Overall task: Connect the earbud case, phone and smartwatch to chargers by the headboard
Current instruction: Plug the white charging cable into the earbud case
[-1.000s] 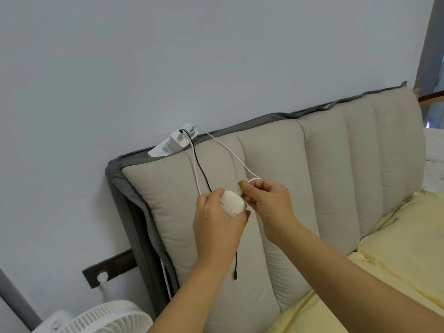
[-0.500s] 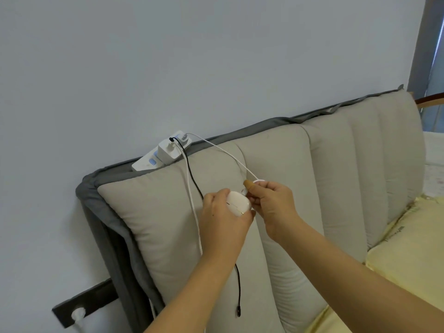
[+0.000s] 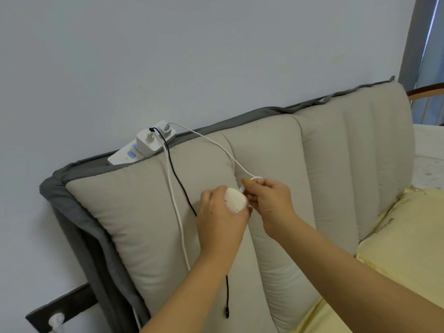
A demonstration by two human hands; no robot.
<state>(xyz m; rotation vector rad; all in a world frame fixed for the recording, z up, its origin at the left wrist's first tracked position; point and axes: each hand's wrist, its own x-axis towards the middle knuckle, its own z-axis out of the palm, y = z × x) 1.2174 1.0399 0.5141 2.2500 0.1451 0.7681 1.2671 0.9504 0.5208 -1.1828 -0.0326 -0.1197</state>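
Observation:
My left hand [image 3: 219, 218] grips a white earbud case [image 3: 236, 200] in front of the beige padded headboard [image 3: 276, 152]. My right hand [image 3: 269, 200] pinches the plug end of a white cable [image 3: 211, 143], and the plug touches the case's upper right edge. That cable runs up to a white power strip [image 3: 141, 146] with chargers lying on top of the headboard. A second white cable [image 3: 179, 222] and a black cable [image 3: 177, 179] hang loose from the strip down the cushion. No phone or smartwatch is visible.
A grey fabric frame [image 3: 72, 212] wraps the headboard's left side. A dark wall socket plate [image 3: 60, 311] with a white plug sits low at left. Yellow bedding [image 3: 403, 236] lies at right. A wooden chair rail [image 3: 425, 91] shows at the far right.
The view has shifted left and down a little. My right hand has brought the plug closer, up against the case. The fan at the bottom left has left the view.

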